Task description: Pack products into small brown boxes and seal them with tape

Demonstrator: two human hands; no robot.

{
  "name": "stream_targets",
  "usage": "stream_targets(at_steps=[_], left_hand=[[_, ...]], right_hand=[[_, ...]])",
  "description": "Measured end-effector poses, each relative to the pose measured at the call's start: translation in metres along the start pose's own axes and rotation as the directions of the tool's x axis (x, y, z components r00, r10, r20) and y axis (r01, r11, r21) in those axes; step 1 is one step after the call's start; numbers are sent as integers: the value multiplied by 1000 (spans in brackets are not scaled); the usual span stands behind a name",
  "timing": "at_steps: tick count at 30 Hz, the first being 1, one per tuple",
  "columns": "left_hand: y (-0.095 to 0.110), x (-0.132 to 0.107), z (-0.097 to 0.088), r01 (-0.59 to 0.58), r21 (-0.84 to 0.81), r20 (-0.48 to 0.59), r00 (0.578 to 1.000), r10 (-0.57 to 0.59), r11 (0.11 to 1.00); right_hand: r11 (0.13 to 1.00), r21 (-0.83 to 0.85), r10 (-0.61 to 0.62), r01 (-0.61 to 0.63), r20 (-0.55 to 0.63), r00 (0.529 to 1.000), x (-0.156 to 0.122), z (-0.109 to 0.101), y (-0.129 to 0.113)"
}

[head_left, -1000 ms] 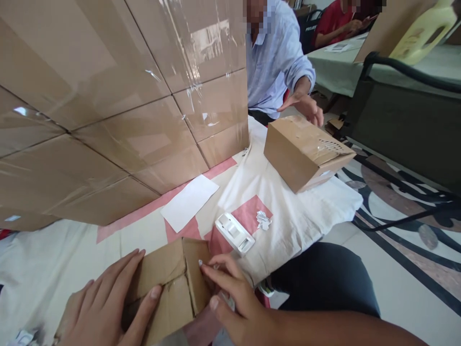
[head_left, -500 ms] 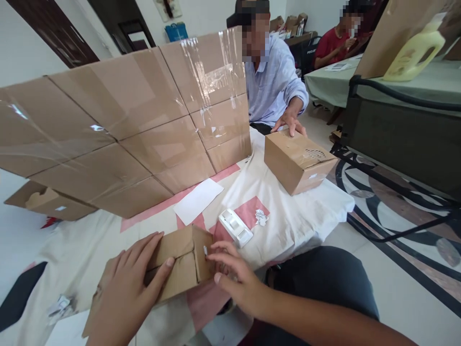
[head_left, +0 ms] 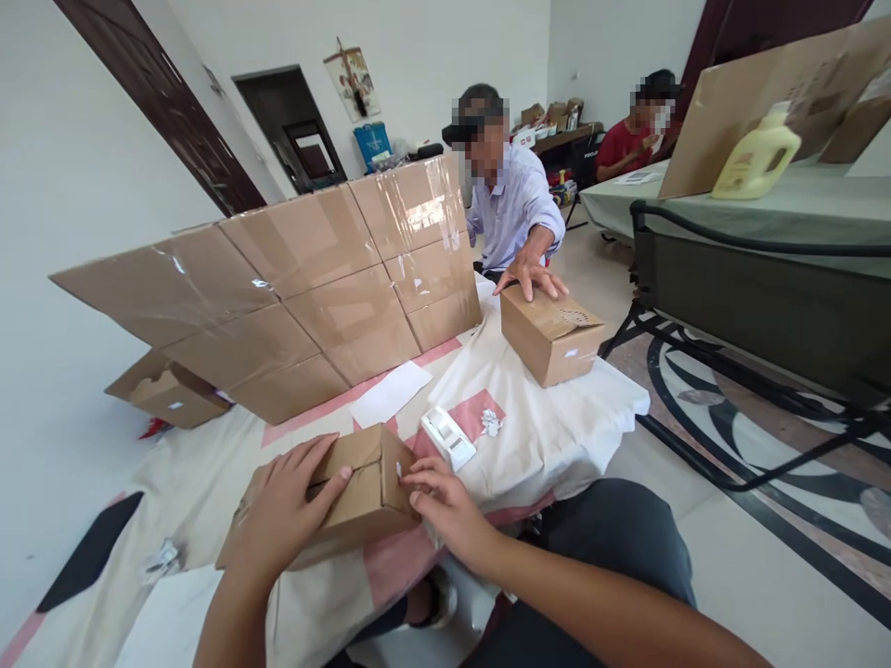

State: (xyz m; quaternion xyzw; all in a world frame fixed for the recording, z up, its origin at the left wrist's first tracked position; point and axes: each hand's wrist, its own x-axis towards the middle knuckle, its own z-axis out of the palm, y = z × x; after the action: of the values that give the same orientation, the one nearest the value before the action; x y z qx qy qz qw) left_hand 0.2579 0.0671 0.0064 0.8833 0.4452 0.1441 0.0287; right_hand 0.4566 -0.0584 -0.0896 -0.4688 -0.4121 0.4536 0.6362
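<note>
A small closed cardboard box [head_left: 348, 515] lies on the cloth-covered table in front of me. My left hand [head_left: 289, 501] rests over its top, fingers stretched out toward the far edge and thumb spread along the lid seam. Against the box's right end is my right hand [head_left: 449, 510], its fingers loosely bent and apart, the tips touching beside a small white label [head_left: 399, 469]. Nothing shows between those fingers. Just beyond the box sits a white tape dispenser [head_left: 447, 438]. A crumpled scrap of paper [head_left: 491, 423] lies to the dispenser's right.
A wall of taped cardboard boxes [head_left: 334, 297] stands along the far left side. Across the table, a person's hand [head_left: 533, 274] rests on another box [head_left: 549, 339]. A white sheet [head_left: 391, 393] lies mid-table, an open box [head_left: 174, 390] far left, a dark chair [head_left: 758, 306] right.
My view has shifted back and up, so more of the room shows. Both my hands stay at the same box. The other person's hand remains on the far box.
</note>
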Motion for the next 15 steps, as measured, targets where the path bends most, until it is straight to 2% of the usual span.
stream_targets(at_steps=[6,11,15], left_hand=[[1,-1,0,19,16,-1,1000,-19,1000],[2,-1,0,13,14,-17,1000,-13,1000],[0,-2,0,8,13,-22,1000,-8,1000]], right_hand=[[998,-34,-58,57,-38,998,6,5,8],[984,-160,-97,84,-75,992,12,7,5],[965,-201,-175,170,-5,985,13,8,-4]])
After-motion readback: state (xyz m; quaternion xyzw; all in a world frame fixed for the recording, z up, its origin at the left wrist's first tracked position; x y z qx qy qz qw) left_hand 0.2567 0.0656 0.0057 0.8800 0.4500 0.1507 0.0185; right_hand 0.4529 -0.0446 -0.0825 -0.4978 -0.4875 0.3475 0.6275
